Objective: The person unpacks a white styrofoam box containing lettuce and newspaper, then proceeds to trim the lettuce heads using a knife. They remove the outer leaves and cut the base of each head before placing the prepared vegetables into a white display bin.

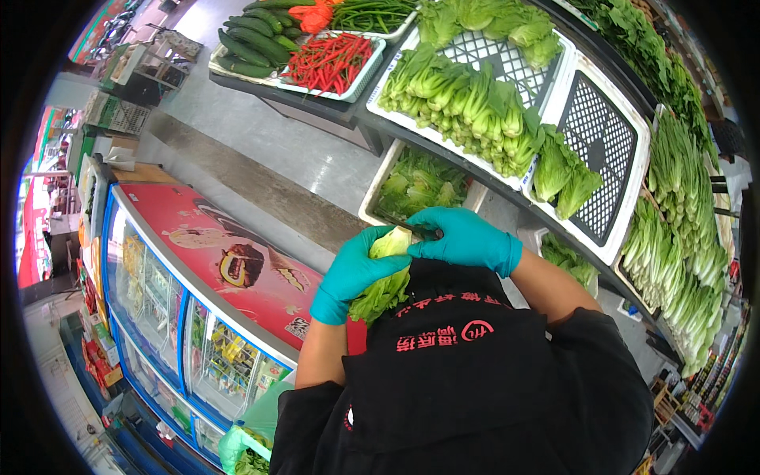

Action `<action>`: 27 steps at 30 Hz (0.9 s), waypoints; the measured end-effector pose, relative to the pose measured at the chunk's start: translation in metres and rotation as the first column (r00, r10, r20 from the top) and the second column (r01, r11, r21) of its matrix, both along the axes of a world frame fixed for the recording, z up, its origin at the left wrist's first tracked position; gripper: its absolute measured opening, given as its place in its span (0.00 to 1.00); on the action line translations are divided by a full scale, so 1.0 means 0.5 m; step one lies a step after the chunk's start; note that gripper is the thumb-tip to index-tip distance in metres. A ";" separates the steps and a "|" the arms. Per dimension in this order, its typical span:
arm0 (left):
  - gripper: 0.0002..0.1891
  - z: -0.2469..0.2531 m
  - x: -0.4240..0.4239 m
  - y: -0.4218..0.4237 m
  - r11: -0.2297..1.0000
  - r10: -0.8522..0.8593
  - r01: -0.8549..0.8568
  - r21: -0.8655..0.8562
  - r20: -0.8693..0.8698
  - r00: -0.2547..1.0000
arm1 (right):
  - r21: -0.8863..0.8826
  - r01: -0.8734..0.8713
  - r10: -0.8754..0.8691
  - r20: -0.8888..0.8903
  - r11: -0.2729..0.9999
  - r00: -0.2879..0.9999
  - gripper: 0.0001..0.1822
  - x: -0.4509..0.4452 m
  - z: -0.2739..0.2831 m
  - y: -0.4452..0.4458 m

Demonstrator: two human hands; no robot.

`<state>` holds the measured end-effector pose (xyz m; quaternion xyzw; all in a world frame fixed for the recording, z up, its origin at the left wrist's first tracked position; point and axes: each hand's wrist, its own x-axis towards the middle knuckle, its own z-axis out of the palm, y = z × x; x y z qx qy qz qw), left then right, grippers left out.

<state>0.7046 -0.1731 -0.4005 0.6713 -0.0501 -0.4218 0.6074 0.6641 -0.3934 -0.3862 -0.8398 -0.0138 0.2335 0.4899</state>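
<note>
In a teal glove, my left hand (359, 267) is closed around a head of lettuce (389, 288), its pale cut end up and its leaves hanging down in front of my black apron. My right hand (466, 237), gloved alike, grips a knife (430, 231) by its dark handle; the blade lies across near the lettuce's stem end. Below both hands, a white crate (369, 199) on the floor holds loose lettuce leaves (418, 184).
A dark stand bears bok choy (463, 107), lettuce heads (564, 172), red chillies (329, 62) and cucumbers (255, 35) in trays. A red-topped glass freezer (208, 255) stands at left. Another person's gloved hand (240, 445) is at bottom left, beside leafy greens. Long greens (683, 237) lie at right.
</note>
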 end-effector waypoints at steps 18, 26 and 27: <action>0.21 -0.008 -0.016 -0.028 0.999 -0.024 0.024 0.037 -0.009 1.000 | -0.229 -0.112 0.106 -0.039 0.967 0.994 0.15 -0.027 -0.027 -0.005; 0.20 -0.020 -0.016 -0.032 0.999 -0.039 0.039 0.007 0.012 0.999 | -0.227 -0.124 0.109 -0.077 0.966 0.991 0.14 -0.042 -0.036 -0.033; 0.20 -0.023 -0.017 -0.034 0.999 -0.043 0.042 0.022 0.033 0.999 | -0.230 -0.112 0.095 -0.086 0.967 0.992 0.14 -0.055 -0.037 -0.041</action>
